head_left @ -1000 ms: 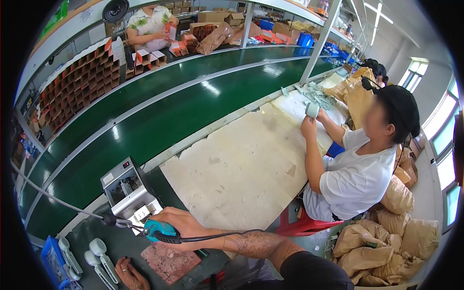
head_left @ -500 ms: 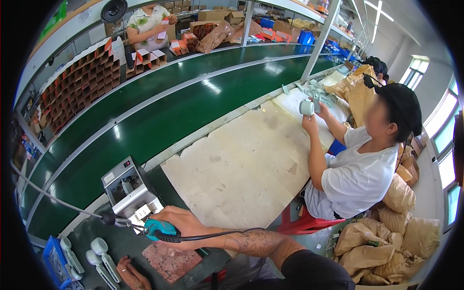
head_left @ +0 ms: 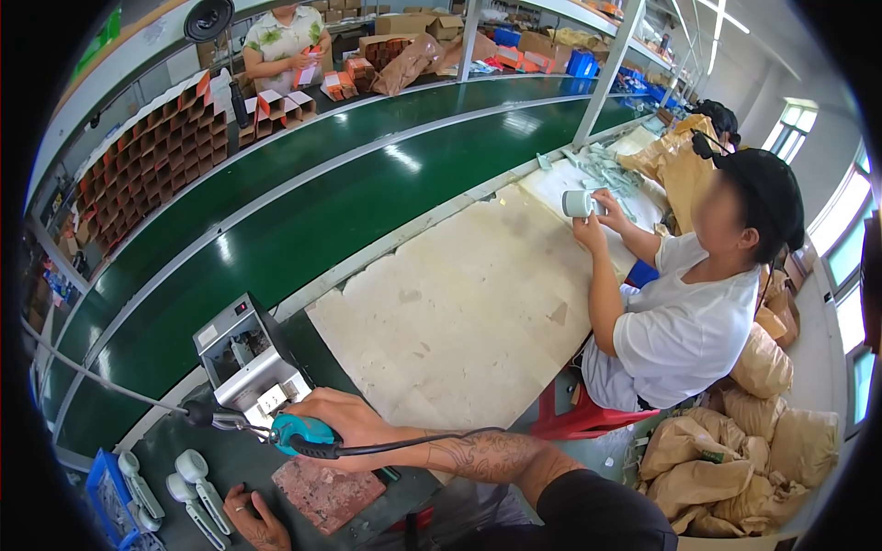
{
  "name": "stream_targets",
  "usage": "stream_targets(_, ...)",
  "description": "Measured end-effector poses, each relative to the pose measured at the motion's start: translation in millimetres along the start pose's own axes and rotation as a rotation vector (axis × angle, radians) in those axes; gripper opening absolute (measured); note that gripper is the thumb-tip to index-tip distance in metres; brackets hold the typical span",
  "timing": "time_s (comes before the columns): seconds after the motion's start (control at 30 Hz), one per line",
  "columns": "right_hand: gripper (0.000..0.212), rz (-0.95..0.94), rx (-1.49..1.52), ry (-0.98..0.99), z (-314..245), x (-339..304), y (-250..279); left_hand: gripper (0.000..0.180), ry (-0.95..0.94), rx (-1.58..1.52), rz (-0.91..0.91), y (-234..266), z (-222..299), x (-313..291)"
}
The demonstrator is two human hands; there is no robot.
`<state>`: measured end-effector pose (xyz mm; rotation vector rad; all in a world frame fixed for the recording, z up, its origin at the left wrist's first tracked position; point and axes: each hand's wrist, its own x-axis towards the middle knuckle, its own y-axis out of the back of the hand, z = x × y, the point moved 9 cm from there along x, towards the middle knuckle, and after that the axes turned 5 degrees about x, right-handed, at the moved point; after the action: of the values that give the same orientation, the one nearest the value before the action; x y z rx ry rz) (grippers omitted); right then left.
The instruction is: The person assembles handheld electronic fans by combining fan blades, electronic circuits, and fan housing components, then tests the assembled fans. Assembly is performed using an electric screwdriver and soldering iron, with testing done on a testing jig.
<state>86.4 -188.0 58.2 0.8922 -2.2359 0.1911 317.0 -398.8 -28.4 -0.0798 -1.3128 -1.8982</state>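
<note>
My right hand point(head_left: 354, 421) is wrapped around a teal electric screwdriver point(head_left: 303, 433) with a black cable. The tool lies sideways, its front end toward a hanging cord, beside a silver screw feeder point(head_left: 248, 358); its tip is hard to make out. My left hand point(head_left: 257, 522) rests low on the dark bench, fingers apart and with nothing visible in it. To its left lie pale green handheld devices with round heads and handles, like small fans point(head_left: 195, 487). A reddish, worn flat slab point(head_left: 329, 491) sits between my hands.
A blue tray point(head_left: 108, 503) stands at the bench's left edge. Beyond the bench runs a green conveyor point(head_left: 367, 184). At right, a co-worker point(head_left: 684, 312) in white holds a pale green round-headed piece point(head_left: 577, 203). Brown sacks point(head_left: 726, 459) lie on the floor. Across the conveyor stands another person.
The fingers of my left hand have spread apart a little. My right hand and the screwdriver stay nearly in place. The co-worker's hands have turned the pale green piece.
</note>
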Motion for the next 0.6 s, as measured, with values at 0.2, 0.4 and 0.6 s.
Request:
stream_targets(0.2, 0.051, 0.02, 0.002, 0.013, -0.6, -0.1, -1.1, 0.015, 0.004, 0.021, -0.011, -0.9, 0.0, 1.0)
stream_targets(0.4, 0.051, 0.012, 0.003, 0.005, -0.5, -0.3, -0.9, 0.016, -0.007, 0.018, -0.002, -0.2, -0.3, 0.8)
stream_targets(0.6, 0.056, 0.001, -0.005, 0.009, -0.8, -0.6, -0.8, 0.016, 0.005, -0.005, -0.005, -1.5, -1.6, 0.6)
